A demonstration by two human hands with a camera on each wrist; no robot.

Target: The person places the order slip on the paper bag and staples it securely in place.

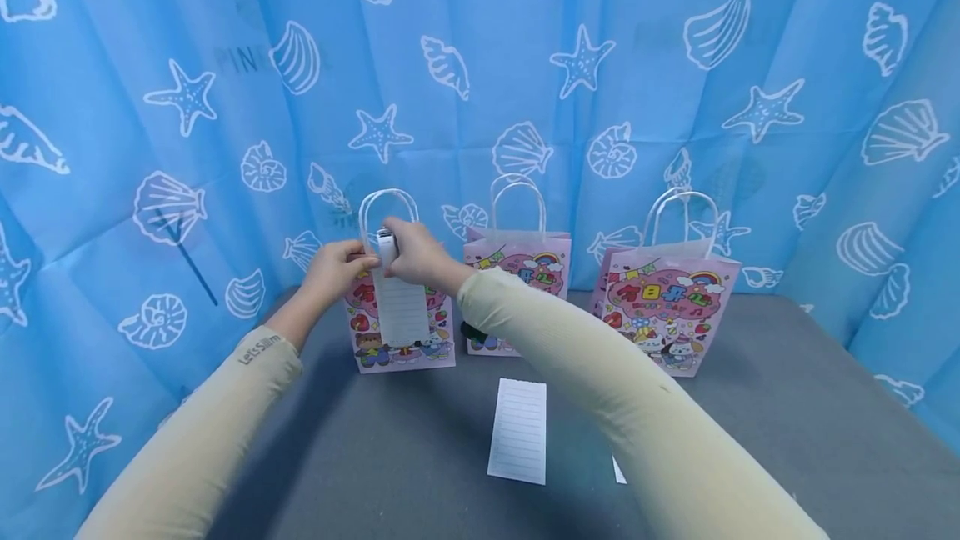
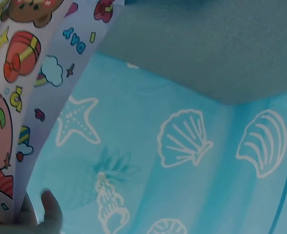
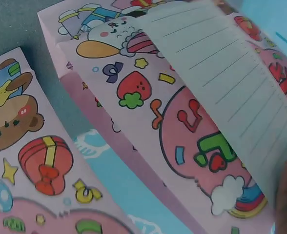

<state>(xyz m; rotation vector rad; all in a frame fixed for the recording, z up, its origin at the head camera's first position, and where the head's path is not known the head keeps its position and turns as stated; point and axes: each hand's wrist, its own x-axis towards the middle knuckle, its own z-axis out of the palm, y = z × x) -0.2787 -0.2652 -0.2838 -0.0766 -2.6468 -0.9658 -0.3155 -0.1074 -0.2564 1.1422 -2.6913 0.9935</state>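
Note:
At the left paper gift bag [image 1: 442,348], pink with cartoon prints and white handles, both hands work near the top edge. My left hand [image 1: 333,269] pinches the bag's upper left edge; its fingertips [image 2: 51,209] show beside the bag in the left wrist view. A lined paper slip [image 1: 405,311] hangs over the bag's front, its lower end standing off the print in the right wrist view [image 3: 231,83]. My right hand [image 1: 420,257] grips a small white stapler-like tool [image 1: 387,247] with a dark end, held upright at the slip's top. The tool's jaws are hidden.
Two matching bags, a middle one [image 1: 558,273] and a right one [image 1: 667,307], stand on the grey table [image 1: 390,457]. Another lined slip [image 1: 517,432] lies in front. A white paper corner [image 1: 618,471] shows by the right sleeve. A small black object [image 1: 472,333] is at the middle bag.

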